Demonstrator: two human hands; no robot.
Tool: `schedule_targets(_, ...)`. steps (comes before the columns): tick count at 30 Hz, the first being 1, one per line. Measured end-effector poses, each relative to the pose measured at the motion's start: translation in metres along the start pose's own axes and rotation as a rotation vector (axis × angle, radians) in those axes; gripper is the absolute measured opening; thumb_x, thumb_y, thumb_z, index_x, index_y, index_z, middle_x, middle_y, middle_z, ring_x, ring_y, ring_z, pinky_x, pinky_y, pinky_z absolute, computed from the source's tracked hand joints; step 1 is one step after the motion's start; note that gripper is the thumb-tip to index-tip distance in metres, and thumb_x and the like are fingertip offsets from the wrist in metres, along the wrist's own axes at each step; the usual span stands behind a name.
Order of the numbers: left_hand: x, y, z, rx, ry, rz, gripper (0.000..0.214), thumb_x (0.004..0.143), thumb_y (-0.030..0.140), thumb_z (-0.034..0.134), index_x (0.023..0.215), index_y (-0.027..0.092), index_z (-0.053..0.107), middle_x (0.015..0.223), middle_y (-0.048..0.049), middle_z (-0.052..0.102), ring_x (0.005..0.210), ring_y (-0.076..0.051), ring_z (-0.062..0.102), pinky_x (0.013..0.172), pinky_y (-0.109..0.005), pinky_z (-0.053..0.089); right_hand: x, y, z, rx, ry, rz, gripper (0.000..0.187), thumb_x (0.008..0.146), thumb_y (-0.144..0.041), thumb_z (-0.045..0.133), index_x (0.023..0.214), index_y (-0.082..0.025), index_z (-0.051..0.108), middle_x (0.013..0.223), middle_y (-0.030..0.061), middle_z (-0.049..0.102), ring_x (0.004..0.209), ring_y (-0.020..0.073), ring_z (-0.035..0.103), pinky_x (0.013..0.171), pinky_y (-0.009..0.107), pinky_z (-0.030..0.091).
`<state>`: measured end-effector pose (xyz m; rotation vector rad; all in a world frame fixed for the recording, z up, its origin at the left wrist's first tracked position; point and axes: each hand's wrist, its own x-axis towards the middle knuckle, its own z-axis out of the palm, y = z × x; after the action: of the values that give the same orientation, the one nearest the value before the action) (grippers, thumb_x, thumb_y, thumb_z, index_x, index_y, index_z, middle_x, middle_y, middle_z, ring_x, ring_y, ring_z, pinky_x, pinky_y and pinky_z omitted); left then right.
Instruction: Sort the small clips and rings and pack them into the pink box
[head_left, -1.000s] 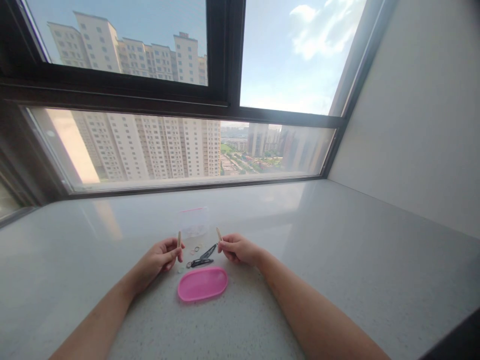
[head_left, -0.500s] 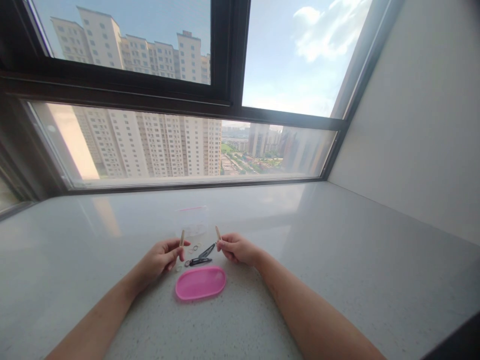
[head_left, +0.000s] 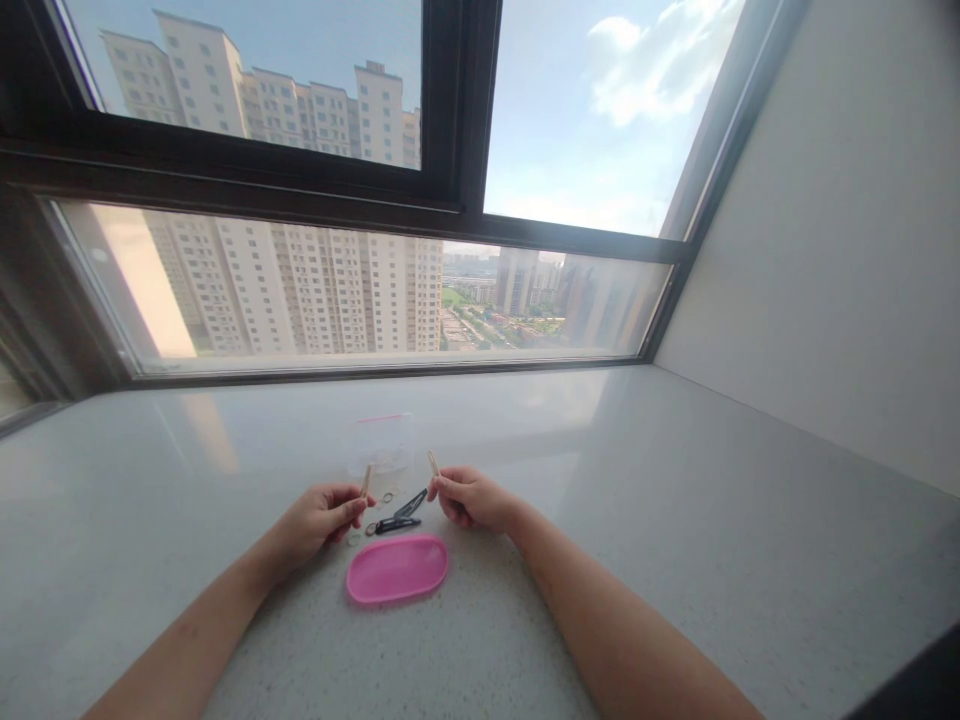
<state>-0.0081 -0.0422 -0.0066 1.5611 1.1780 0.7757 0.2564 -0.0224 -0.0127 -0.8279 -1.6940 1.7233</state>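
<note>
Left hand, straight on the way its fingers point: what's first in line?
Likely the small rings right of the left hand, which pinches a beige stick; then the black hair clips. Depth unclear.

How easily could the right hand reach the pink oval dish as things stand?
Probably yes, easily: the pink oval dish lies on the counter just nearer the person than the right hand, nothing between them. But that hand pinches a tan stick, so a grasp may be awkward.

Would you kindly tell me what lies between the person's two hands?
In the head view, black hair clips and small rings lie between the left hand and right hand, each holding a tan stick.
</note>
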Motion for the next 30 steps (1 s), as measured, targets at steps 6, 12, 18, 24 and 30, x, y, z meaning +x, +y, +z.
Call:
schedule_targets(6,0.003,-0.005,0.0,-0.038,0.01,-0.005,0.045,0.068,0.049,0.063,0.094,0.012,0.065,0.063,0.0029,0.054,0.045,-0.007,0.038,0.045,-0.021,0.029,-0.001,0.0,-0.002,0.102,-0.042,0.009,0.031,0.075,-0.038,0.062,0.089,-0.011,0.064,0.056,-0.004,0.043,0.043,0.0047,0.037,0.035,0.017,0.027)
schedule_targets(12,0.003,-0.004,0.0,-0.102,0.033,-0.034,0.052,0.064,0.042,0.067,0.104,0.01,0.062,0.058,0.0048,0.049,0.045,-0.008,0.036,0.045,-0.021,0.029,-0.001,-0.001,-0.003,0.108,-0.047,0.023,0.036,0.071,-0.035,0.067,0.096,-0.01,0.066,0.062,-0.0009,0.049,0.051,0.0068,0.045,0.039,0.017,0.033)
schedule_targets(18,0.0,0.004,0.004,-0.107,0.042,-0.067,0.054,0.062,0.042,0.067,0.104,0.008,0.06,0.051,0.0082,0.04,0.042,-0.007,0.031,0.042,-0.021,0.025,0.001,0.002,-0.004,0.054,-0.06,0.013,0.039,0.066,-0.036,0.071,0.095,-0.011,0.065,0.069,0.0018,0.057,0.058,0.0098,0.053,0.044,0.019,0.04)
schedule_targets(24,-0.001,0.007,0.004,-0.054,0.025,-0.063,0.057,0.064,0.054,0.062,0.1,0.01,0.061,0.055,0.0065,0.044,0.04,-0.006,0.033,0.04,-0.02,0.02,0.0,0.001,-0.002,0.035,-0.057,0.052,0.044,0.062,-0.041,0.073,0.092,-0.009,0.065,0.076,0.0055,0.063,0.063,0.0133,0.058,0.052,0.023,0.044)
schedule_targets(30,-0.001,0.008,0.003,0.009,-0.034,-0.03,0.052,0.067,0.058,0.057,0.089,0.011,0.062,0.053,0.0062,0.044,0.04,-0.006,0.032,0.041,-0.02,0.02,0.001,0.003,-0.002,0.042,-0.058,0.026,0.044,0.057,-0.038,0.076,0.088,-0.009,0.064,0.074,0.0044,0.062,0.063,0.0142,0.058,0.051,0.024,0.045)
